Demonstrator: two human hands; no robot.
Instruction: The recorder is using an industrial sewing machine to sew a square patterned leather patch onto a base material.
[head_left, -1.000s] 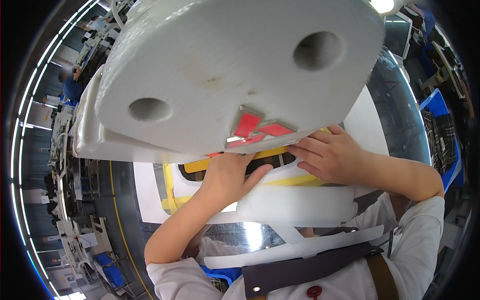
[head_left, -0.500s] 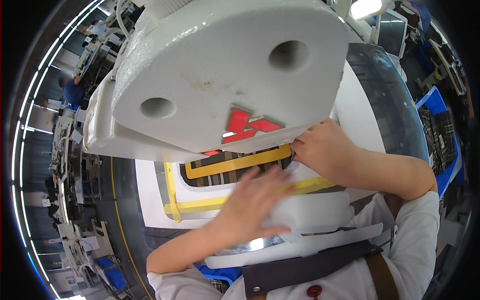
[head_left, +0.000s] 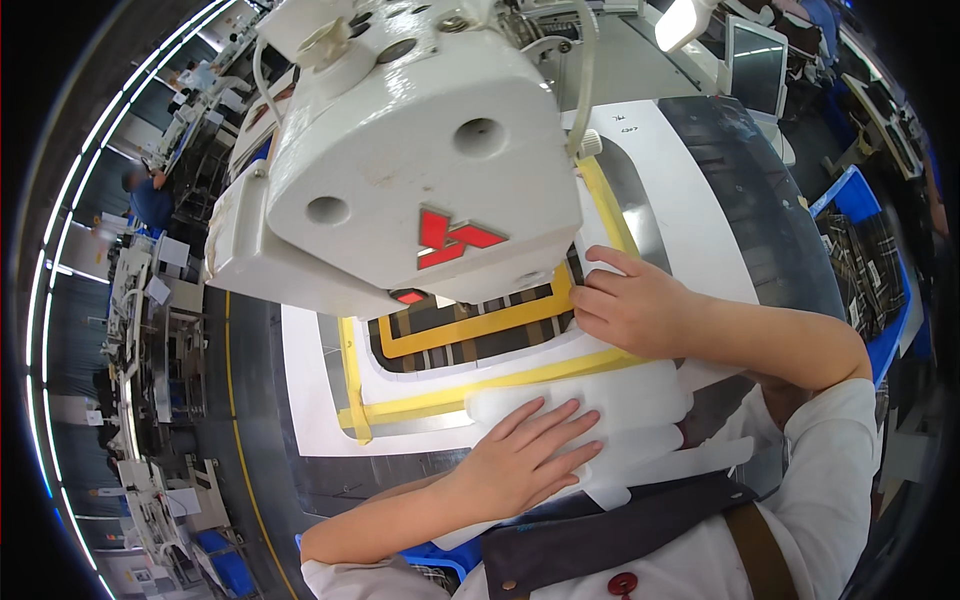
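My left hand (head_left: 535, 455) lies flat, fingers spread, on stacked white sheet pieces (head_left: 650, 395) near my body. At the right end of a yellow frame strip (head_left: 470, 330), my right hand (head_left: 630, 305) rests with its fingers bent and apart, fingertips at the strip's edge; I see nothing gripped in it. Dark plaid fabric (head_left: 500, 345) shows around and inside the strip, within a rounded opening of the white template (head_left: 400, 388) edged by yellow tape (head_left: 440, 402). Over the far part hangs a white sewing machine head (head_left: 370, 190) with a red emblem, hiding the fabric behind it.
A blue bin (head_left: 885, 330) holding plaid pieces stands at the right. A monitor (head_left: 757, 68) and a white lamp (head_left: 683, 25) are at the far right. Other workstations line the left, with a person (head_left: 150, 195) in blue there.
My left hand has come down, nearer my body, onto the white sheets. My right index finger has lifted and spread. The machine head now appears smaller, with its top showing.
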